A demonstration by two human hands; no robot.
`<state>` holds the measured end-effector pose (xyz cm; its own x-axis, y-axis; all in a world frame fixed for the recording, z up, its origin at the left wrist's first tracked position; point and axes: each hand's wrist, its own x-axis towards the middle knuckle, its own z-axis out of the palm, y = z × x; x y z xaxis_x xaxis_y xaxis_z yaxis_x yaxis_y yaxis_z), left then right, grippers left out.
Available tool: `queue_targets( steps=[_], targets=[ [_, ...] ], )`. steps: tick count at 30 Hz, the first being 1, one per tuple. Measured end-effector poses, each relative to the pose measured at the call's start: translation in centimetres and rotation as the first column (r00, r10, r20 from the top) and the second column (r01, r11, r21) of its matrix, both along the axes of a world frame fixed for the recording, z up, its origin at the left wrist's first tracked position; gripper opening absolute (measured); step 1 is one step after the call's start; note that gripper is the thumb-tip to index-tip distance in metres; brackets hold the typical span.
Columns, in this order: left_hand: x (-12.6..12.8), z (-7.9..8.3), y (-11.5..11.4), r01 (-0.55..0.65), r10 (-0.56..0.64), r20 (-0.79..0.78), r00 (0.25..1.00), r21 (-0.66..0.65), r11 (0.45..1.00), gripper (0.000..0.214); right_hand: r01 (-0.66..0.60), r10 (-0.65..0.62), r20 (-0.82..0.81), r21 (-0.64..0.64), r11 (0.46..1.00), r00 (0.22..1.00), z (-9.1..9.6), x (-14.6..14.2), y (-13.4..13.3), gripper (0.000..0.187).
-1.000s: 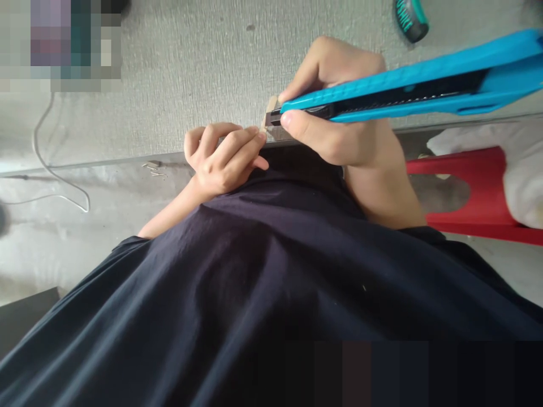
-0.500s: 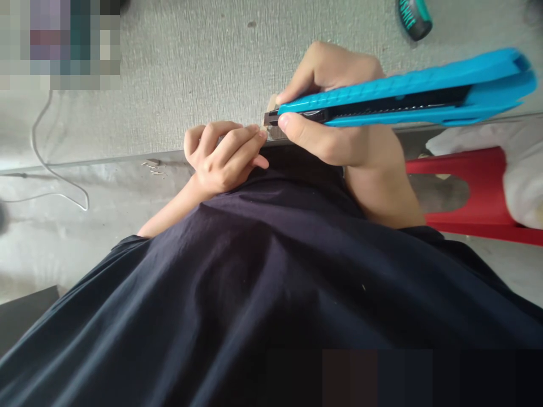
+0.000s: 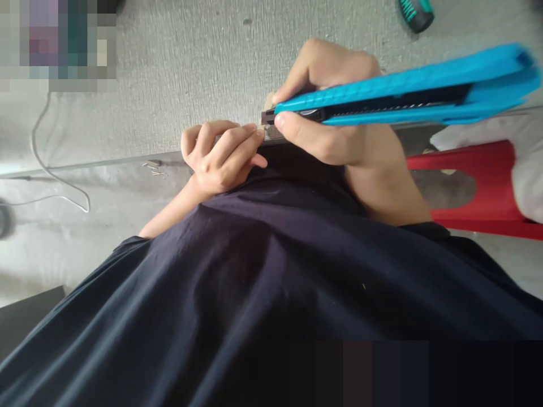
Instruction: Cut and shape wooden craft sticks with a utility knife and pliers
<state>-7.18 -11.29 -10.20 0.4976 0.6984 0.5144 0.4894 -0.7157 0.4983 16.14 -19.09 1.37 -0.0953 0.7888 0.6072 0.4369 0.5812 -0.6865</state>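
My right hand (image 3: pixel 360 146) is closed around a blue utility knife (image 3: pixel 496 79), its thumb and index finger near the front end. The knife lies nearly level, handle to the right, with its short dark blade end pointing left. Under the blade end a small tan piece (image 3: pixel 268 102), perhaps wood, shows at the table's edge; most of it is hidden. My left hand (image 3: pixel 220 155) rests at that edge, fingers bent and their tips pressed at the tan piece beside the blade. The left thumb sticks out below.
The grey textured table (image 3: pixel 178 73) spans the top. A black and teal object (image 3: pixel 418 17) lies at its far right. A white cable (image 3: pixel 36 127) hangs over the edge at left. Small shavings (image 3: pixel 156 169) lie on the floor. A red stool (image 3: pixel 496 186) stands at right.
The view has shifted slightly. Both hands and the knife keep nearly the same pose, with the knife end a touch further left.
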Motion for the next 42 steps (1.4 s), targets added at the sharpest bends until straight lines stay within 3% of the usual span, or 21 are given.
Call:
queue_targets(
  steps=[6,10,17,25,30,33,38,40,42],
  targets=[
    [-0.3,0.2,-0.2,0.038,-0.034,-0.06,0.998,0.069,0.997,0.09,-0.009,0.007,-0.033,-0.078,0.997,0.999,0.2,0.1,-0.3,0.003],
    [-0.4,0.4,-0.3,0.041,-0.037,-0.091,0.995,0.043,0.998,0.096,-0.022,0.021,-0.013,-0.097,0.995,1.0,0.5,0.1,-0.6,0.005],
    [-0.4,0.0,-0.3,0.03,-0.021,-0.091,0.996,0.1,0.995,0.092,-0.018,0.018,-0.001,-0.143,0.99,1.0,1.0,0.0,-0.8,0.004],
    [-0.4,-1.0,0.1,0.035,-0.036,0.011,0.999,0.104,0.994,0.091,-0.001,0.005,0.028,-0.133,0.991,1.0,0.8,-0.1,-1.0,0.006],
    [0.1,-0.9,0.0,-0.008,0.011,-0.034,0.999,0.09,0.996,0.091,-0.014,0.014,0.073,-0.003,1.0,0.997,-0.5,0.1,-0.3,0.006],
    [0.1,-1.0,0.0,0.015,-0.014,-0.013,1.0,0.114,0.993,0.088,0.0,0.0,0.106,0.005,1.0,0.994,-0.9,0.2,0.0,0.007],
    [-0.1,-0.6,-0.2,0.043,-0.04,-0.033,0.999,0.119,0.992,0.08,-0.057,0.055,-0.084,-0.012,0.998,0.995,-0.3,-0.2,0.5,0.01],
    [-0.3,-0.2,-0.4,0.027,-0.02,-0.075,0.997,0.098,0.995,0.078,0.005,0.003,-0.216,0.036,0.999,0.976,-0.3,-0.4,0.9,0.005],
    [-0.4,0.1,-0.6,0.004,0.007,-0.115,0.993,0.089,0.996,0.074,0.088,-0.071,-0.433,0.019,0.996,0.899,-0.5,-0.6,1.5,0.019]
  ],
)
